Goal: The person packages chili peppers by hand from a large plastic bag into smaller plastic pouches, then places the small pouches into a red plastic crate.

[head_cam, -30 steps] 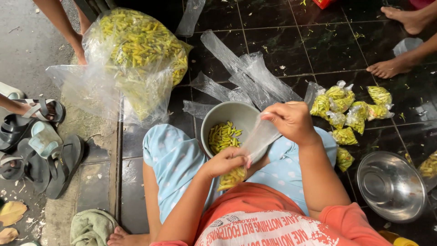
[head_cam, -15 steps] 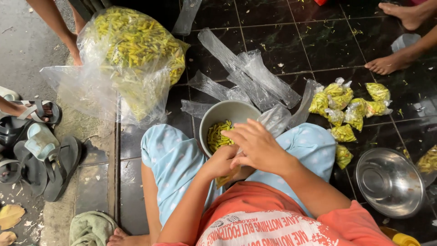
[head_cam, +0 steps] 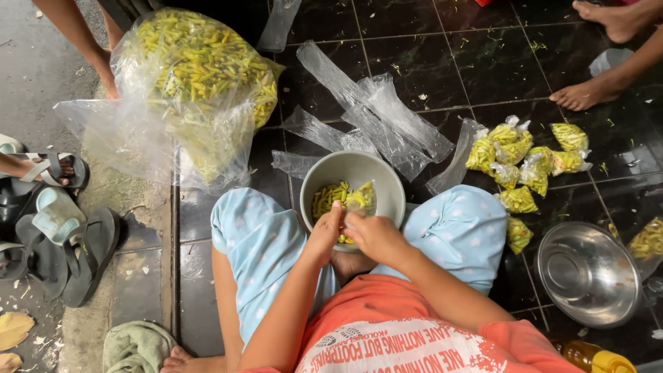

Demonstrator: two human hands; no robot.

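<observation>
Soft daylight, sharp focus, glossy tile glare

a second earlier the right hand (head_cam: 373, 235) was raised above the right knee, pulling a clear plastic bag up out of the left hand (head_cam: 326, 231). it then swung down and inward. by now both hands had met over the near rim of the grey bowl (head_cam: 390, 190), and the small bag of yellow-green pieces (head_cam: 360, 199) sat low between the fingertips, over the bowl.
</observation>
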